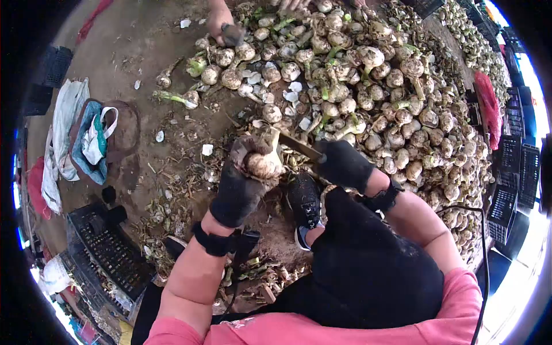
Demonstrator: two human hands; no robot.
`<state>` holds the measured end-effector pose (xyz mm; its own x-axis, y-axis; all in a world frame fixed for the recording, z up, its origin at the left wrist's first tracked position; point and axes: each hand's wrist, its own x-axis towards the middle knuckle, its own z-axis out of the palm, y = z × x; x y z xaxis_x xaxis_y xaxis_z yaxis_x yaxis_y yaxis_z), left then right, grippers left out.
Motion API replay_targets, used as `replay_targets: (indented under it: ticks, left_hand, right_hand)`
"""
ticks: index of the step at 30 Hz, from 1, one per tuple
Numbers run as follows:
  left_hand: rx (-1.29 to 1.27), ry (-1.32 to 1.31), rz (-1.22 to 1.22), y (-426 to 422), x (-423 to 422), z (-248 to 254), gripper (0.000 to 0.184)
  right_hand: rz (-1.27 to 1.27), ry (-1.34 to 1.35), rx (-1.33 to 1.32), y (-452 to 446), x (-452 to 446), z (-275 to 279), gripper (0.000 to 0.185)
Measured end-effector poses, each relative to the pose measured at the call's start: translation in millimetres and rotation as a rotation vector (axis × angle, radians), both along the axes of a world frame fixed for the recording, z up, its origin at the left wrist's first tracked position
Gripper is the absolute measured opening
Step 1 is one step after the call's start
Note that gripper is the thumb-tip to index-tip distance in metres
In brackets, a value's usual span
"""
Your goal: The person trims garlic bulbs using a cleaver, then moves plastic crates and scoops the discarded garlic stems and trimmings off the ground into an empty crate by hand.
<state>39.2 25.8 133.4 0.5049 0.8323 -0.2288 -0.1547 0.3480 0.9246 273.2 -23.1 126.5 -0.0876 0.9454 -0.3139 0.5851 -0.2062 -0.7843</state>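
My left hand, in a dark glove, is wrapped round a soil-covered garlic bulb whose thick stem points up. In my right hand, also gloved, is the handle of a knife. Its flat blade reaches left to the stem, near the top; whether it has entered the stem I cannot tell. Just beyond both hands lies a large heap of garlic bulbs, some with green stem ends.
Another person's hand works at the heap's far edge. Stem trimmings litter the ground. Cloth bags lie at left, a black crate at lower left. Stacked crates and a red mesh sack stand right.
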Motion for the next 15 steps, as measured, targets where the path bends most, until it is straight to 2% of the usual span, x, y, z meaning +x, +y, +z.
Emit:
replay_targets:
  ticks: [1, 3, 4, 5, 6, 8, 9, 10, 11, 13, 14, 15]
  left_hand:
    - [0.006, -0.039, 0.063, 3.8, -2.8, 5.6, 0.039]
    - [-0.030, -0.030, 0.039, 10.9, -10.6, -29.8, 0.030]
    - [-0.048, -0.026, 0.028, 14.7, -14.3, -47.4, 0.027]
    - [-0.153, -0.041, 0.068, 5.9, 3.5, -57.1, 0.025]
    - [-0.257, -0.059, 0.115, -2.6, 21.4, -66.5, 0.027]
    - [-0.382, -0.154, 0.103, -11.3, 36.3, -71.5, 0.030]
    - [-0.131, -0.100, -0.042, -13.2, 37.9, -38.5, 0.030]
    - [0.116, -0.047, -0.182, -14.1, 38.5, -21.1, 0.032]
    - [0.114, -0.047, -0.184, -5.3, 31.6, -27.9, 0.032]
    - [-0.068, 0.250, -0.300, 38.2, 2.2, -65.5, 0.044]
    - [0.236, 0.545, -0.236, 62.2, -15.5, -107.4, 0.050]
    - [0.432, 0.647, -0.154, 84.2, -21.4, -120.1, 0.055]
  right_hand:
    - [0.072, -0.066, -0.141, -1.5, 5.9, -0.4, 0.015]
    - [-0.176, 0.096, 0.119, -6.3, 0.6, 4.5, 0.013]
    - [-0.168, 0.118, 0.124, 0.3, -1.6, 14.0, 0.014]
    - [-0.345, 0.346, 0.021, 0.6, -15.3, 20.8, 0.019]
    - [-0.351, 0.558, 0.017, 2.7, -25.6, 9.5, 0.022]
    - [-0.080, 0.262, 0.469, 3.0, -39.5, 24.8, 0.026]
    - [-0.090, 0.264, 0.472, -0.7, -34.4, 18.9, 0.026]
    - [-0.230, 0.338, 0.293, -6.8, -21.0, 7.5, 0.026]
    - [-0.333, 0.330, 0.179, -12.1, -6.2, 8.1, 0.027]
    - [-0.597, 0.223, 0.081, -27.2, 38.2, 29.6, 0.029]
    - [-0.729, 0.126, 0.071, -36.4, 69.0, 40.8, 0.030]
    - [-0.822, -0.040, 0.104, -45.7, 102.4, 52.2, 0.032]
